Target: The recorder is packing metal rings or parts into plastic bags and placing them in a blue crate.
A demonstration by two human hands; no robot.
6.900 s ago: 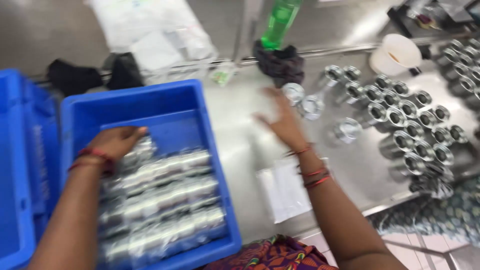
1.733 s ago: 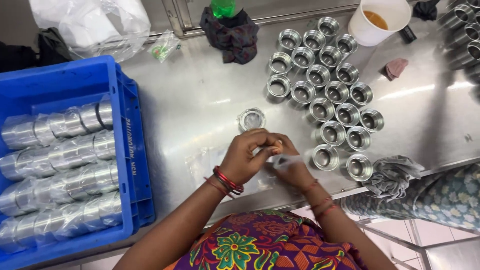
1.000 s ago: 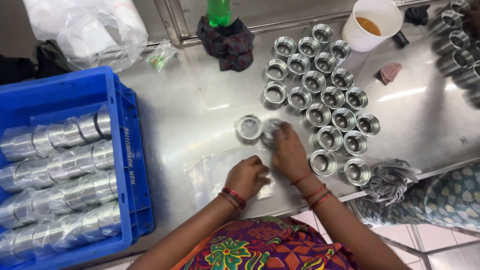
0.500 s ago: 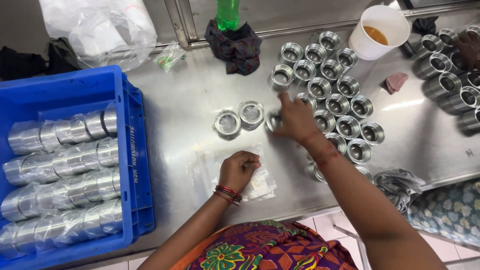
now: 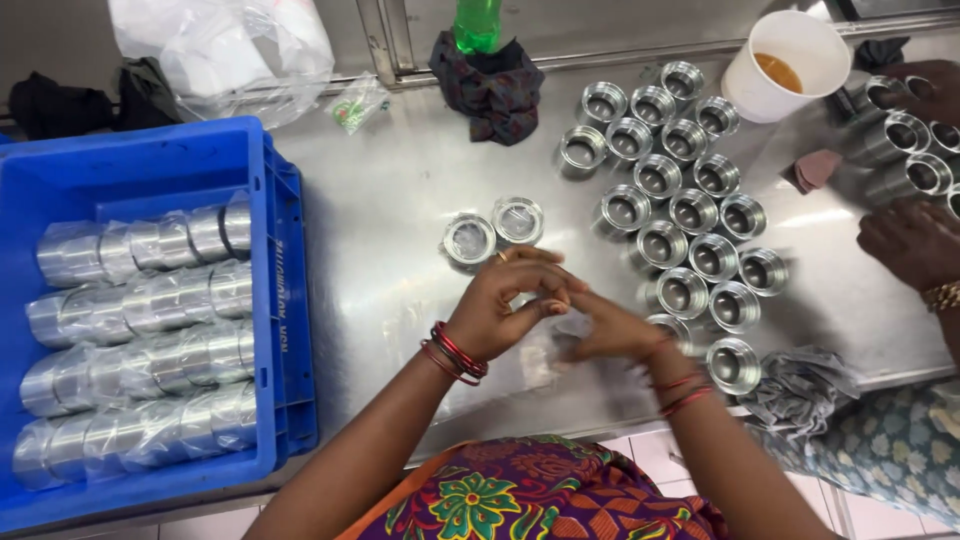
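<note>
Two bagged silver metal rings [image 5: 494, 228]: side by side on the steel desk [image 5: 400, 200], each in clear plastic wrap, just beyond the left hand's knuckles, not touched by either hand.

Left hand [image 5: 510, 305]: fingers curled inward, fingertips meeting those of the right hand; thin red bangles at the wrist; forearm rises from the lower edge of the view toward the centre. Whether anything is pinched between the fingers cannot be told; the spot is blurred.

Right hand [image 5: 612, 330]: loosely curled, palm down, fingertips pressed against the left hand's; red bangles at the wrist; forearm comes up from the lower right. Grasp likewise unclear. It rests over a faint clear plastic sheet [image 5: 540, 360] on the desk.

Cluster of unwrapped short silver metal cylinders [image 5: 680, 215]: standing open end up in diagonal rows, just right of the hands.

Blue plastic crate [image 5: 270, 300]: at the left, holding rows of plastic-wrapped silver cylinders lying on their sides.

White paper cup of brown liquid [image 5: 785, 65]: upper right.

Green plastic bottle [image 5: 478, 22]: top centre, standing on a dark cloth.

Another person's hands [image 5: 905, 240]: far right edge, beside more cylinders.
</note>
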